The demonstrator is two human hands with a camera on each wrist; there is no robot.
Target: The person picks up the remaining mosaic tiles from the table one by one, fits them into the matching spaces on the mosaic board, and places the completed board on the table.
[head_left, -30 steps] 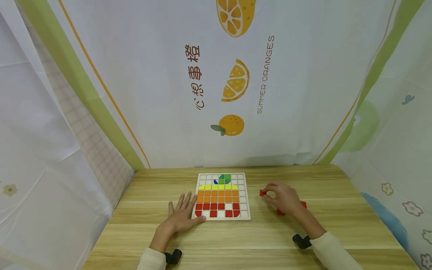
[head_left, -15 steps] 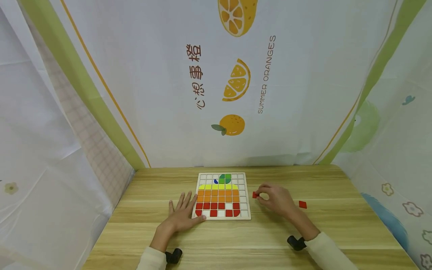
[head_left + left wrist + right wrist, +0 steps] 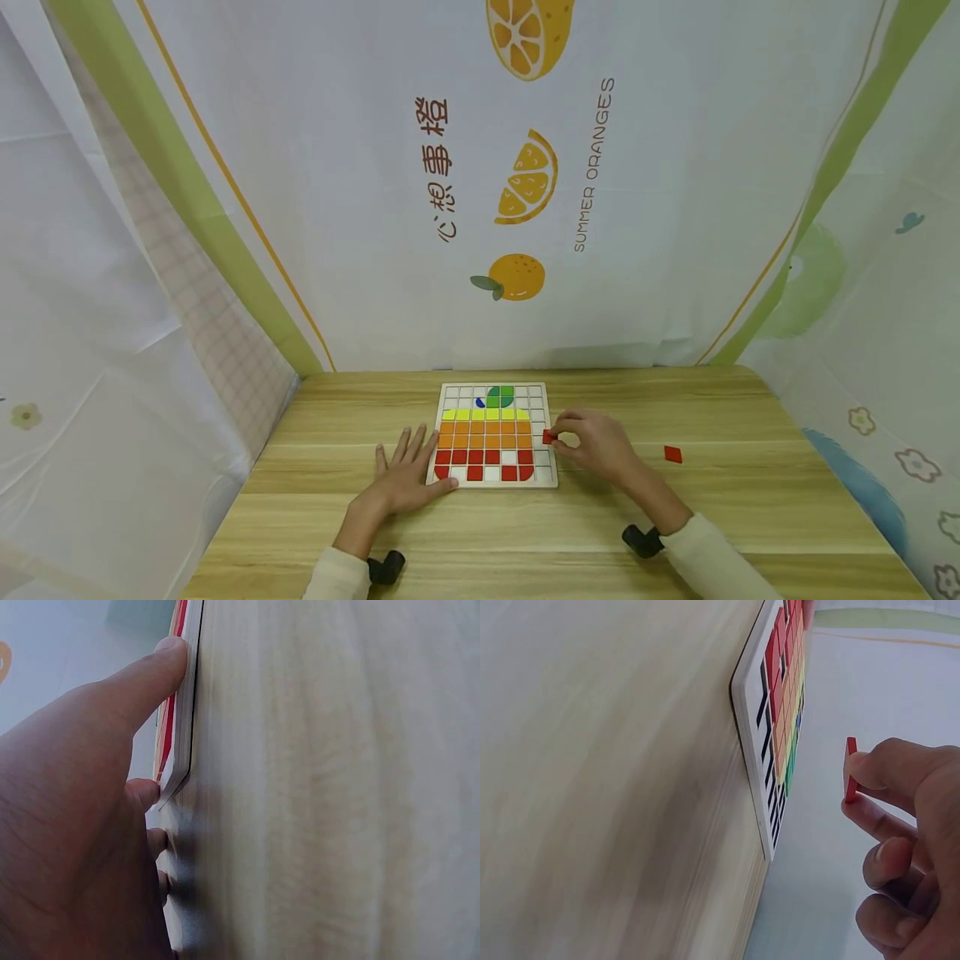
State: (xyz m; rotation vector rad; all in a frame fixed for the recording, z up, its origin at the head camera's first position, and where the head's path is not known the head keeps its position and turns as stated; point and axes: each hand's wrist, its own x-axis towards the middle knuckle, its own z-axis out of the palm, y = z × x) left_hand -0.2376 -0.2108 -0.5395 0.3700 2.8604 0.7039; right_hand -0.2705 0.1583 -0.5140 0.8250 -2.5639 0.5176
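A white gridded puzzle board (image 3: 543, 481) lies on the table, filled with green, blue, yellow, orange and red pieces in a fruit-like pattern. White cells show among the red pieces in its two nearest rows. My left hand (image 3: 402, 485) is spread flat at the board's left side, thumb on the near-left corner and fingertips along the left edge. Between thumb and fingers, my right hand (image 3: 598, 446) pinches a red square tile (image 3: 550, 437) at the board's right edge. In the right wrist view that tile (image 3: 850, 769) is held edge-on, raised above the board.
A second red tile (image 3: 672, 454) lies on the wooden table (image 3: 480, 542), right of the right forearm. Behind the table hangs a white curtain (image 3: 360, 208) with orange prints. Black wrist cameras (image 3: 643, 542) sit on both wrists.
The right hand has moved left with the red tile, from the bare table to over the board's right edge. The left hand has stayed in place.
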